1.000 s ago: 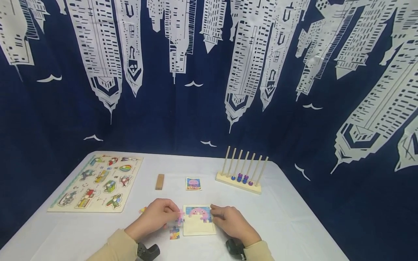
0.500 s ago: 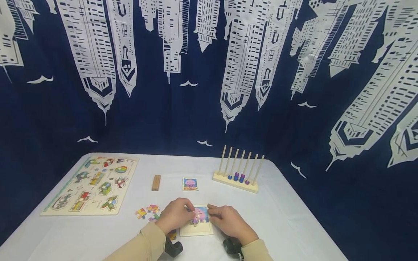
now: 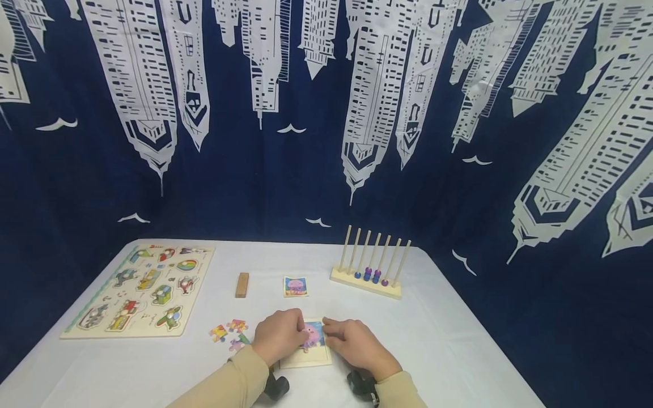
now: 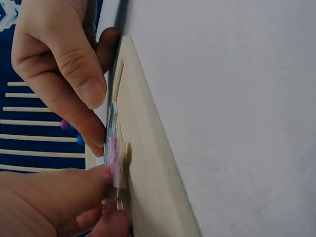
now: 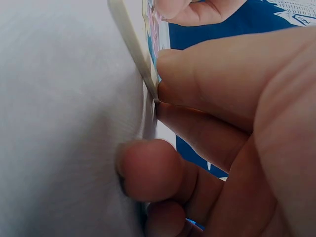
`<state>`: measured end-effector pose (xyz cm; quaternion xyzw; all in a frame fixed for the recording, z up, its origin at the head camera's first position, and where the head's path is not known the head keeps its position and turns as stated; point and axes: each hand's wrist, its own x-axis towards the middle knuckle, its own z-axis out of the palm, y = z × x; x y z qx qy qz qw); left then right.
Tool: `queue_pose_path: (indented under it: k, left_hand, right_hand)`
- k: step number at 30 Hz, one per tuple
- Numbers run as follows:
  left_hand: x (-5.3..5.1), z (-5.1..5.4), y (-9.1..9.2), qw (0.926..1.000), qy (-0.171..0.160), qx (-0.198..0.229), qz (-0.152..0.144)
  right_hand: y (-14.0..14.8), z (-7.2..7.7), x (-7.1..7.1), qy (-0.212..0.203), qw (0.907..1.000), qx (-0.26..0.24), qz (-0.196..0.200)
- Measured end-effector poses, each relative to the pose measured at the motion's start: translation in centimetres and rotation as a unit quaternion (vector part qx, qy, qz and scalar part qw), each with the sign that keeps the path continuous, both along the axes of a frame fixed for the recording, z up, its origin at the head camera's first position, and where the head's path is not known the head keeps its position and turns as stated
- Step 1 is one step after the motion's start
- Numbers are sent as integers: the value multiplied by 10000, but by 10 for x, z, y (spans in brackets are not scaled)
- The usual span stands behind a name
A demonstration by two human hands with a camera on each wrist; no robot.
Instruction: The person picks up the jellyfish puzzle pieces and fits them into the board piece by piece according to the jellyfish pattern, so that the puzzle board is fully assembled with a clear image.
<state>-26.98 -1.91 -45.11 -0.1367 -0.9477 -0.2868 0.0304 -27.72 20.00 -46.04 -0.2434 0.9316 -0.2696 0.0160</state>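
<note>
Along the left edge of your tabletop (image 3: 449,351) lies the peg puzzle board (image 3: 138,289). Right of it, nearer you, is a cluster of loose jigsaw pieces (image 3: 228,334); a wooden block (image 3: 242,285) lies beyond, toward the far edge.

Your left hand (image 3: 279,335) reaches over the tray's left side, thumb and fingers closed in a pinch on a pink jigsaw piece (image 4: 118,165). The piece is over the tray, at the left of the filled part; it looks slightly raised, and you can't tell whether it has seated. Judge it light, thin and stiff, with tabs that could chip if forced: take it by opposite edges and press flat.

The picture card (image 3: 296,287) lies beyond the tray (image 3: 306,361), which sits toward the near edge, its lower part bare. The tray looks like light, rigid wood that may slide on the cloth; its rim is the place to hold.

Your right hand (image 3: 357,347) has thumb and forefinger, barely parted, at the tray's right edge; whether they pinch or merely brace it, you can't tell. The bead rack (image 3: 366,282) stands near the far right corner.
</note>
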Motion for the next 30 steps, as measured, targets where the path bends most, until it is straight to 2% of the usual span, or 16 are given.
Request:
queue_pose_path:
  k: [4, 10, 13, 17, 20, 22, 24, 28, 30]
  left_hand:
    - [-2, 2, 1, 9998, -151, -94, -60]
    - [-11, 1, -3, 9982, -592, 92, 40]
    - [-15, -1, -3, 9978, -654, 99, 69]
    - [-18, -3, -2, 9983, -549, -28, 171]
    - [-19, -1, -2, 9979, -619, 43, 187]
    - [-18, 4, -6, 9965, -718, 344, 244]
    - [-15, 11, -14, 9917, -795, 925, 397]
    - [-7, 29, -45, 9695, -683, 2180, 885]
    - [0, 35, -66, 9592, -600, 2556, 1053]
  right_hand:
    - [0, -1, 0, -19, 10000, 25, -13]
    - [-1, -2, 0, -67, 10000, 19, -9]
    - [0, -3, 0, -38, 10000, -2, 2]
    - [0, -4, -1, 2, 10000, -32, -3]
    - [-1, -3, 0, -14, 10000, -73, -5]
    - [-2, -2, 0, -49, 9999, -89, -18]
    - [-2, -2, 0, -110, 9999, -95, -54]
    - [-2, -2, 1, -129, 9998, -75, -93]
    - [-1, -2, 1, -104, 9999, -29, -131]
